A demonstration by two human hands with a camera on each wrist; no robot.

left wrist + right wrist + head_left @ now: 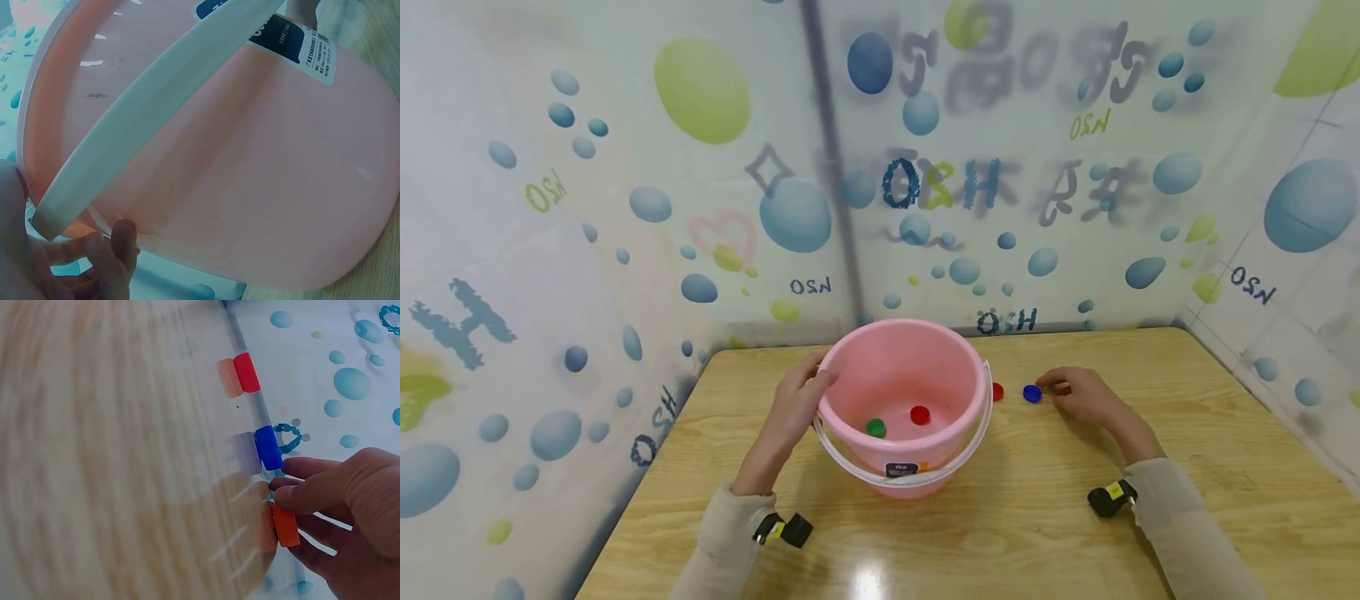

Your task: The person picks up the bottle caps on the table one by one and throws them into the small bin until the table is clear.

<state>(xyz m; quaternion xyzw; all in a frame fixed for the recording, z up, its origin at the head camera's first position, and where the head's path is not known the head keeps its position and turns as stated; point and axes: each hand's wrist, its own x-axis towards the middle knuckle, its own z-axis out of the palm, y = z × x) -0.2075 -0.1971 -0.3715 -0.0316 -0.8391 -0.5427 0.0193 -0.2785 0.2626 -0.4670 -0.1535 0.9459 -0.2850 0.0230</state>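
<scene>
A pink bucket [902, 375] with a white handle [910, 479] stands on the table, its mouth tipped toward me. My left hand [797, 392] grips its left rim, thumb over the edge and fingers outside. Inside lie a green bottle cap [876, 428] and a red bottle cap [920, 415]. Right of the bucket, a blue bottle cap [1032, 393] sits by the fingertips of my right hand [1086, 396]; whether they touch cannot be told. In the right wrist view an orange bottle cap [286, 525] stands on the table beneath the thumb, hidden from the head view.
Another red cap [997, 392] lies on the wooden table [1037, 517] just right of the bucket, partly behind the handle. A patterned curtain [925, 275] with blue and green dots encloses the table's back and sides.
</scene>
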